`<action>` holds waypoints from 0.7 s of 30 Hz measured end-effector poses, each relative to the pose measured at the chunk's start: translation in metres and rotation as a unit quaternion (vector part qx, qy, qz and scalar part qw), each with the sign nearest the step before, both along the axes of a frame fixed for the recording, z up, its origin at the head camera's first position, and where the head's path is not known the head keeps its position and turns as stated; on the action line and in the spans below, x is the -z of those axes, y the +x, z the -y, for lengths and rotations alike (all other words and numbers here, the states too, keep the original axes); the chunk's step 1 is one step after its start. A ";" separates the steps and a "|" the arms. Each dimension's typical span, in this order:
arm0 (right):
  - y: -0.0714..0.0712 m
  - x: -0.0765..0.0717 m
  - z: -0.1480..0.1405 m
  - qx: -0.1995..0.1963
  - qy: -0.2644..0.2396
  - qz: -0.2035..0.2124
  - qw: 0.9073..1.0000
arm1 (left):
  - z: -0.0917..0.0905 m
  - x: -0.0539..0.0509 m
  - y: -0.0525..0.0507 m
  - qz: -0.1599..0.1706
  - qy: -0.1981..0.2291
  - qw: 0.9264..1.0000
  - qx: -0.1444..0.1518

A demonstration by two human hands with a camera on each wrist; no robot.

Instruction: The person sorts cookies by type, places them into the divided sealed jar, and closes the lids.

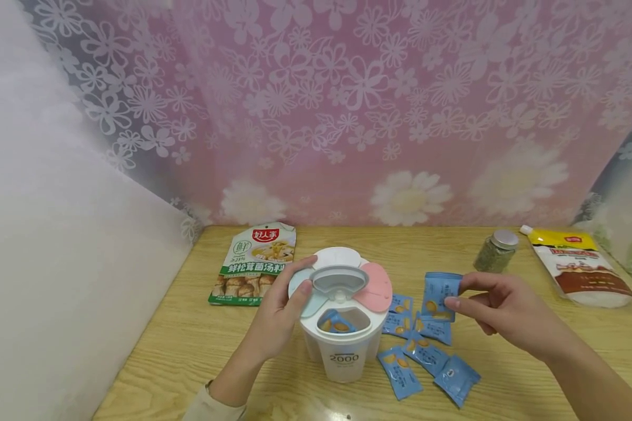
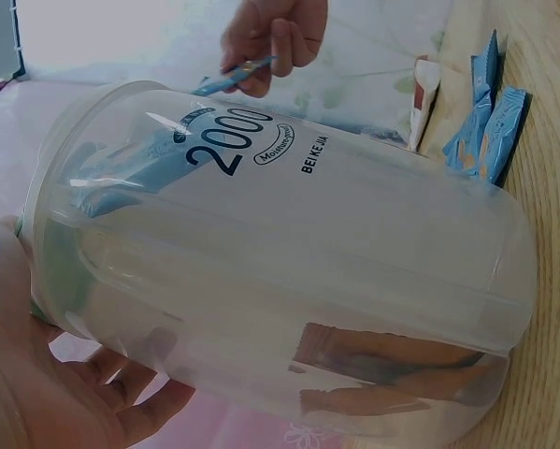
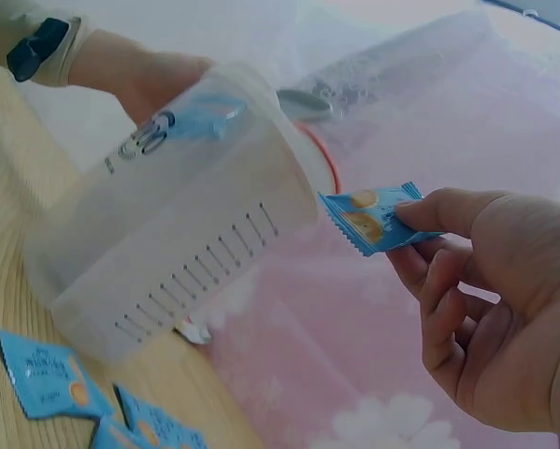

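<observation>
The right hand [image 1: 511, 313] pinches a blue packet [image 1: 438, 297] above the table [image 1: 168, 368], right of the container [image 1: 343, 365], whose raised flap [image 1: 340, 282] exposes another packet [image 1: 335, 323] in its near compartment. The left hand [image 1: 280, 318] grips the container's left rim; loose packets [image 1: 425, 354] lie at its right

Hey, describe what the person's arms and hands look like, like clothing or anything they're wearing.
The left hand and right hand are bare, with no gloves or rings visible. On the left side, a pale beige sleeve shows, with a dark, band-like piece at its cuff. The right forearm shows no sleeve.
</observation>
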State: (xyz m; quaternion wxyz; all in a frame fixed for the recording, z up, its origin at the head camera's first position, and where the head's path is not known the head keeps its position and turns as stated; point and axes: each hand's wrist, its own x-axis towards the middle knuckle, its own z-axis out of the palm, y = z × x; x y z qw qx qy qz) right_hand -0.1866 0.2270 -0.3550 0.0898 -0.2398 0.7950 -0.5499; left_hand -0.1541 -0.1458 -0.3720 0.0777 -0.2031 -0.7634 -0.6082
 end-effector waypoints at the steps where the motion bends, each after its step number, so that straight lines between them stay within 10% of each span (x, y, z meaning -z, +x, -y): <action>1: 0.002 -0.002 0.002 -0.003 -0.006 -0.006 1.000 | 0.000 0.000 0.000 -0.001 -0.001 1.000 0.000; 11: 0.016 -0.020 0.032 0.001 -0.039 -0.080 0.996 | 0.000 0.000 0.000 0.003 -0.004 1.000 -0.006; 21: 0.024 -0.039 0.071 -0.023 -0.063 -0.070 0.995 | 0.000 0.000 0.000 -0.002 0.002 1.000 0.004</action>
